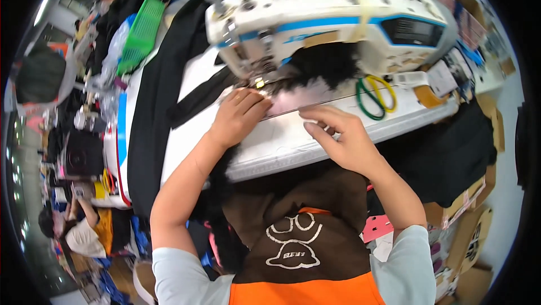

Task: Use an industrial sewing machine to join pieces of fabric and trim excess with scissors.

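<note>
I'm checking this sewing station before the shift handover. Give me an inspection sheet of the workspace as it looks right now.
Surface: white sewing table, mostly covered at the left by long black cloth.
Job's things: white and blue sewing machine; pale pink fabric strip with black fluffy trim under the needle area.
Clutter: green and yellow handled scissors; green plastic basket.
Hands: left hand pressing the strip near the needle; right hand flat on the strip's near edge.
Cables: nothing seen.
Surroundings: cardboard boxes at right; another person at lower left.
</note>
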Action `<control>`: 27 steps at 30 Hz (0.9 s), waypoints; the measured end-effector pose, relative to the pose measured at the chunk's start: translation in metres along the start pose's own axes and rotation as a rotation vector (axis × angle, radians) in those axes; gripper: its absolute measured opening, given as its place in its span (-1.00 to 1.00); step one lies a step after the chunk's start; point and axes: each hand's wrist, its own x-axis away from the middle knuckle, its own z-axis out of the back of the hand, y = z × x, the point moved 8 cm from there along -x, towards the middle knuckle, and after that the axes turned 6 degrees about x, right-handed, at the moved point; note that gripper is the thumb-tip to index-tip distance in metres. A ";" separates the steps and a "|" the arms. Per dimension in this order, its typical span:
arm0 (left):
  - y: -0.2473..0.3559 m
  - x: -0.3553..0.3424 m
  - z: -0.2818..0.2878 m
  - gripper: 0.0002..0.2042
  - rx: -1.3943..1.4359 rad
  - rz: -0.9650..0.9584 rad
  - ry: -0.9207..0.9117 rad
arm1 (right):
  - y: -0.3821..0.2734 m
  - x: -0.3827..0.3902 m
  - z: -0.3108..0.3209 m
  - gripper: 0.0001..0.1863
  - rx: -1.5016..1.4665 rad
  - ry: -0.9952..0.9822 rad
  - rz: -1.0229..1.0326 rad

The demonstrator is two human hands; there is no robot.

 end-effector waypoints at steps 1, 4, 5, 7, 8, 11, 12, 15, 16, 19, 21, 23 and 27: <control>0.001 -0.002 -0.001 -0.76 0.011 -0.028 0.009 | 0.002 -0.013 -0.014 -0.71 -0.008 -0.032 -0.004; 0.000 -0.002 -0.008 -0.74 0.044 -0.037 -0.035 | 0.024 -0.049 -0.044 -0.60 -0.221 -0.044 -0.177; -0.002 0.000 -0.006 -0.74 0.058 -0.047 -0.020 | 0.041 -0.061 -0.061 -0.60 -0.304 -0.045 -0.250; 0.002 0.013 0.000 -0.71 -0.002 -0.079 0.006 | 0.048 -0.078 -0.083 -0.59 -0.375 -0.114 -0.361; 0.005 0.015 0.002 -0.73 -0.004 -0.085 0.016 | 0.043 -0.084 -0.089 -0.58 -0.369 -0.179 -0.405; 0.014 0.012 0.011 -0.79 -0.019 -0.111 0.075 | 0.053 -0.091 -0.099 -0.68 -0.588 -0.055 -0.491; 0.015 0.014 0.009 -0.81 0.003 -0.153 0.054 | 0.057 -0.091 -0.103 -0.72 -0.712 -0.123 -0.553; 0.019 0.014 0.008 -0.78 0.006 -0.203 0.064 | 0.059 -0.091 -0.109 -0.79 -1.003 -0.129 -0.600; 0.017 0.015 0.009 -0.74 0.017 -0.205 0.034 | 0.061 -0.089 -0.107 -0.80 -0.947 -0.131 -0.618; 0.013 0.019 0.024 -0.69 0.001 -0.202 0.156 | 0.058 -0.079 -0.102 -0.79 -0.700 -0.166 -0.643; 0.001 0.013 0.018 -0.64 -0.006 -0.055 0.140 | 0.055 -0.074 -0.083 -0.81 -0.291 -0.086 -0.410; -0.008 0.005 0.008 -0.64 -0.005 0.026 0.107 | 0.054 -0.062 -0.072 -0.81 -0.196 -0.096 -0.350; -0.014 0.010 0.001 -0.65 0.040 0.070 0.055 | 0.042 -0.034 -0.049 -0.83 -0.017 -0.142 -0.373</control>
